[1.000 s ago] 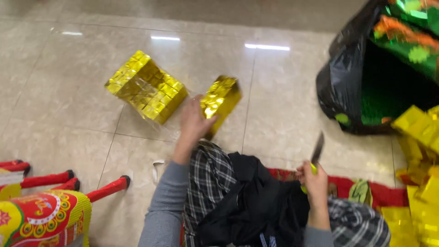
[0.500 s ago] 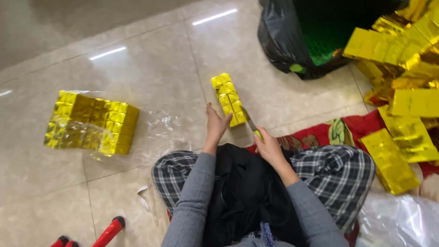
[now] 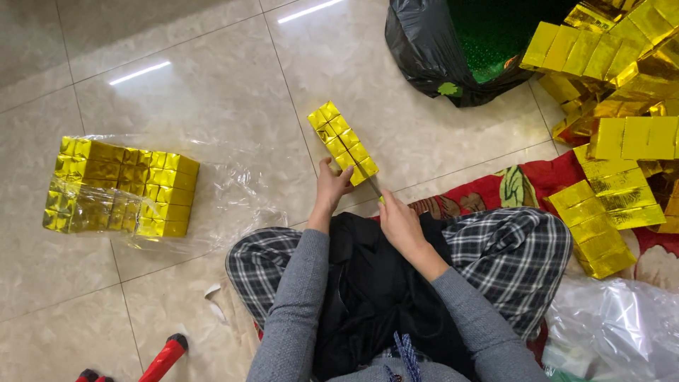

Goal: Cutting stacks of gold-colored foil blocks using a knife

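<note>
A long gold foil block (image 3: 343, 142), made of small gold-wrapped cubes set in two rows, is lying flat on the pale tiled floor (image 3: 212, 92) directly ahead of the person's crossed knees. Its near end is sitting just beyond the two hands, between them, and its far end is reaching away from the body.

The left hand (image 3: 331, 185) is curling partly closed at the block's near-left corner, thumb and fingers pressing against the foil there. The right hand (image 3: 399, 221) is closing around a thin tool (image 3: 377, 192) with a yellow-green handle; its tip is pointing at the block's near end, though whether it is touching the foil cannot be told.

The block's long axis is running diagonally, from the near end by the hands up and leftward away from the person, tilted off the tile joints.

Well to the left of the block, a bigger stack of the same gold cubes (image 3: 120, 187) is sitting on a crumpled sheet of clear plastic wrap (image 3: 233, 194). Beyond the block to the right, a black plastic bag (image 3: 431, 53) is gaping open, and further right loose gold packs (image 3: 601, 205) are piling over a red patterned mat (image 3: 495, 191). The person's checked trousers (image 3: 509, 247) are lying just behind the block.
</note>
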